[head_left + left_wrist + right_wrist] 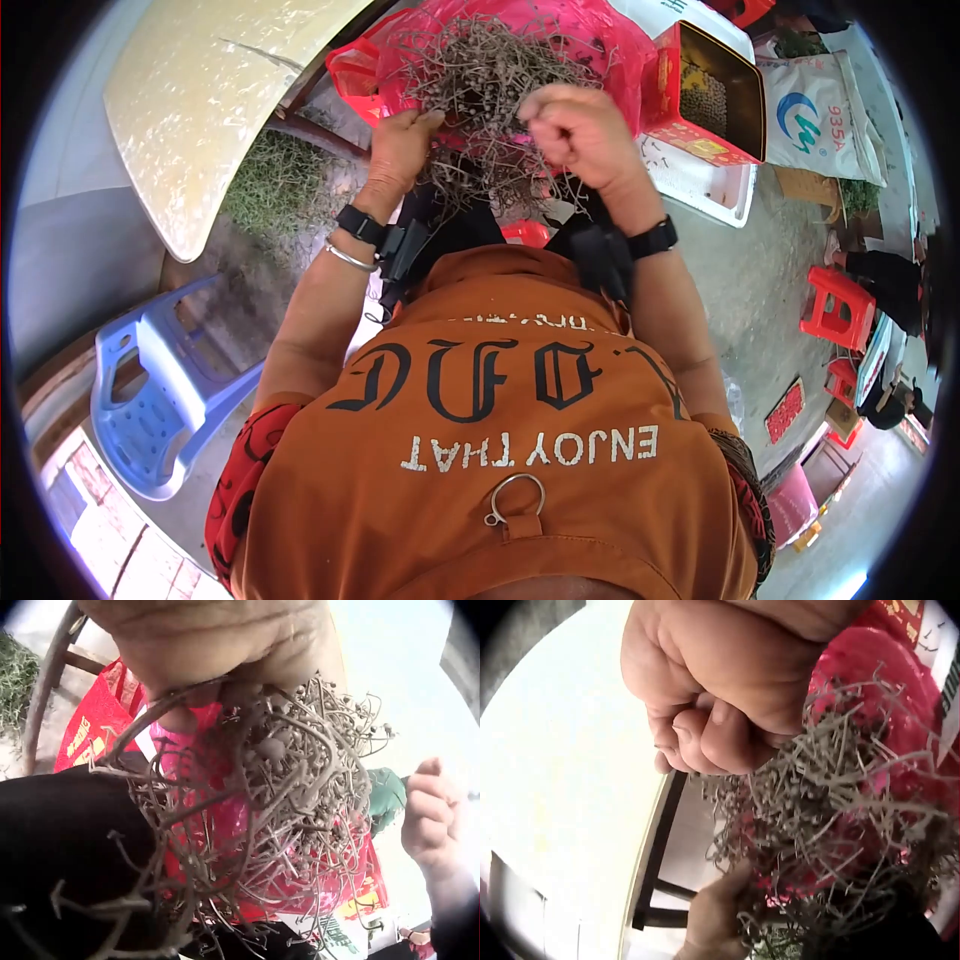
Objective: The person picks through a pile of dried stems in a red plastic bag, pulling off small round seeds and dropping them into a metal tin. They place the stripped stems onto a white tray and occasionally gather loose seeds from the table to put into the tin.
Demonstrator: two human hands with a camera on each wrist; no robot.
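Centrally, toward the top of the head view, a large tangle of dried stems [490,75] lies heaped on a bright pink plastic bag [625,60], some of it trailing down toward the person's dark-clothed lap. The left hand [405,150] is at the tangle's lower left, thumb and fingers pinching some stems; in the left wrist view its palm hides part of them. The right hand [580,135] is raised over the tangle's right side, fingers folded into the palm as a fist, a gap showing between it and the stems in the left wrist view.

Things crowd close on both sides. A pale tabletop [215,110] fills the upper left, its edge near the left hand, with a heap of green plants [265,190] on the floor below it. Just right of the pink bag is a red box [690,138] with small round grains inside, over a white tray [715,190]; a printed white sack [820,110] is further right. A blue chair [150,420] occupies the lower left, a red stool [838,308] the right edge. An orange apron [500,400] covers much of the lower middle.
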